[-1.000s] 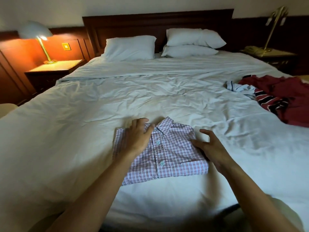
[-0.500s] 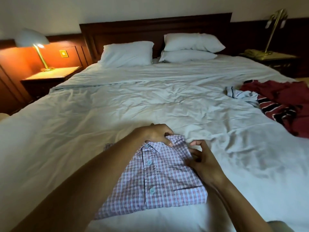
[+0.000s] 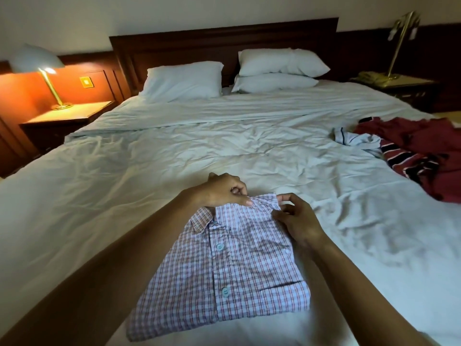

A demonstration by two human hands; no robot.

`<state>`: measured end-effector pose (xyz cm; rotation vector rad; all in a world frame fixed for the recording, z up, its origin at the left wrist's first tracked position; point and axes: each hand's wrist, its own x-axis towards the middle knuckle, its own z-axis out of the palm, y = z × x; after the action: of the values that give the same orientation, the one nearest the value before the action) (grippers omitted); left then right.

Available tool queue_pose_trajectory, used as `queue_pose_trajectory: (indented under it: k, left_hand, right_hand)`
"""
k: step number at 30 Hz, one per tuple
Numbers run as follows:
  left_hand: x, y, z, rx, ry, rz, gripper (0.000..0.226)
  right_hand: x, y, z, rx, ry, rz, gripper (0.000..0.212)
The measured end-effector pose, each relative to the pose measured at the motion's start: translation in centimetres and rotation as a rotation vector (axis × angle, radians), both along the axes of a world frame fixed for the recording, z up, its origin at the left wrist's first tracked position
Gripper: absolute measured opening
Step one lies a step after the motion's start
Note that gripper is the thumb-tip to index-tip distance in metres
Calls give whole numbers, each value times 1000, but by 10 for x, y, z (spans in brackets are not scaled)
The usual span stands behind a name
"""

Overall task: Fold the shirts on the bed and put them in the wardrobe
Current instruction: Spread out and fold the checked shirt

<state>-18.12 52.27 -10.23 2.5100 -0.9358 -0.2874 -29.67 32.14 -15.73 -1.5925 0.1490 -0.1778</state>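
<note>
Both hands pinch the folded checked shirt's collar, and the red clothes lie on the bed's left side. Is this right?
No. The left hand and right hand pinch the collar of the folded checked shirt, but the red clothes lie on the right side of the bed, as the head view shows.

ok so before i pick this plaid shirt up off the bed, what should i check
1. Is the plaid shirt folded into a compact rectangle, buttons up: ok.
2. Is the collar lying flat: not ok, its far edge is bunched.
3. Are the hands placed for a lift: not ok, the left hand and right hand both pinch the collar.
4. Is nothing lying on the fold: ok.
5. Are the other clothes done: not ok, the red garments and white striped shirt lie crumpled on the bed.
6. Is the wardrobe open and reachable: cannot tell, not in view.
</note>
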Motion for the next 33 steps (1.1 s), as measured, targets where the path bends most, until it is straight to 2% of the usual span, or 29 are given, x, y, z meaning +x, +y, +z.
queue_pose_trajectory:
  k: [3,5,7,8,13,16,18,20,22,24,29,33]
  left_hand:
    - [4,6,0,32,15,27,46]
    - [4,7,-2,-6,98,13,40]
    - [0,7,-1,-83,206,-8,27]
    - [-1,7,0,-105,240,-14,23]
    - [-4,11,5,-110,182,-3,18]
    - [-4,13,7,-135,157,34,21]
    - [-3,14,6,-151,168,44,25]
    - [-1,14,3,-170,189,51,27]
    - [1,15,-3,-198,214,67,28]
    - [2,16,-8,-215,220,76,28]
    - [5,15,-15,-197,198,71,27]
    - [11,12,-22,-185,212,94,26]
  right_hand:
    - [-3,-6,1,-59,-2,152,49]
    - [1,-7,10,-141,-9,216,40]
    - [9,-7,21,-264,-37,252,15]
    - [14,-8,26,-352,-57,271,9]
    - [37,-21,41,-705,-35,363,28]
    - [40,-28,48,-626,48,412,48]
    - [41,-27,47,-454,101,433,47]
    - [40,-22,46,-376,73,448,40]
    - [41,-18,45,-404,18,450,27]
    - [46,-20,44,-465,13,433,23]
    - [47,-25,44,-620,172,436,43]
    - [48,-21,39,-490,241,411,40]
